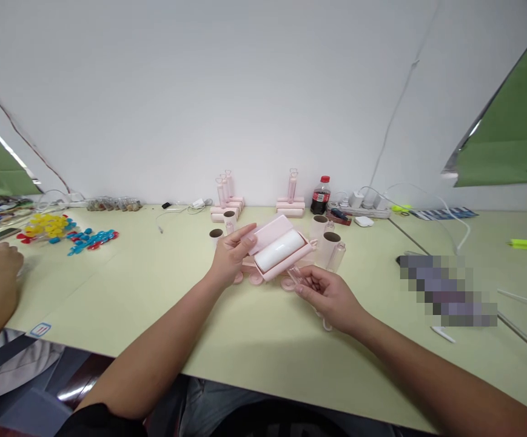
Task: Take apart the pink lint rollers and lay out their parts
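Note:
A pink lint roller point(285, 250) is held above the table, its lid tilted open and a white roll showing inside. My left hand point(232, 255) pinches the lid at its left side. Below and to the right, my right hand point(329, 294) is closed on the clear pink handle. Round pink pieces point(255, 278) lie on the table just under the roller. Cardboard-cored rolls point(330, 246) stand upright behind my right hand, with a clear pink handle piece point(337, 257) beside them. Another cored roll point(216, 235) stands behind my left hand.
Assembled rollers point(227, 206) and another point(291, 203) stand by the wall near a cola bottle point(321, 195). At right are a power strip point(372, 212) and a blurred dark object point(445, 291). Coloured pieces point(49, 227) lie left, near another person's hand point(3, 260).

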A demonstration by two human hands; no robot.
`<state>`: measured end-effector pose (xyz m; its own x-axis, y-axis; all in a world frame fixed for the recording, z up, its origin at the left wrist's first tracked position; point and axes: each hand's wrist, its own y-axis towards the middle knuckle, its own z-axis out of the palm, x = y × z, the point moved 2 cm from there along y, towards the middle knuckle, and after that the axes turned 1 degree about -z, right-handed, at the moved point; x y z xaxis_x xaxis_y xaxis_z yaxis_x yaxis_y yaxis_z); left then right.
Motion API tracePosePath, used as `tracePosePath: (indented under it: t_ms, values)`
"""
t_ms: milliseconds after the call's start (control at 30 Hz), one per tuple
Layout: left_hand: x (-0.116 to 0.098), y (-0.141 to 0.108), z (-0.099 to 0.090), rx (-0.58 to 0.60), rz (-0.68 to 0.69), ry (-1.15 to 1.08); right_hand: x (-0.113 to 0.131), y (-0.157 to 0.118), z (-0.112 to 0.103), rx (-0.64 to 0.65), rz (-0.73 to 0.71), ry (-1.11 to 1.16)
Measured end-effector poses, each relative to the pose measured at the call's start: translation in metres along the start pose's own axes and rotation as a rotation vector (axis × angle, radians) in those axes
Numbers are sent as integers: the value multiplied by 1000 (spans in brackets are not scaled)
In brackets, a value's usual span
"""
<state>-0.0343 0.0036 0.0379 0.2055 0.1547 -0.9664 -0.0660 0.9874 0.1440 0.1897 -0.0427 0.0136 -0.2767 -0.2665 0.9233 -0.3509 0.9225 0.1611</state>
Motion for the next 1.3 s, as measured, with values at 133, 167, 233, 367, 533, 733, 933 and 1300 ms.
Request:
tracePosePath:
  t_ms: [133,167,233,367,533,733,933,1300]
  values:
    - [-2,-4,4,-12,-11,-6,1,-1,1,-3,-11,-9]
    - [-2,-5,4,-7,-18,-4,1,-1,1,-7,-12,-9]
    - [-3,-6,6,2,-29,-14,3,0,1,-15,-10,-7]
    - [-2,-8,8,10,-27,-40,4,0,1,-25,-1,-9]
    - [1,-8,8,33,-20,-21,2,-1,1,-28,13,-3]
    - [4,-7,5,51,22,52,3,-2,1,-23,19,4]
    - [0,-16,15,196,138,197,4,-1,1,-27,52,36]
    - [-3,-24,21,171,99,234,3,-2,2,-34,54,63]
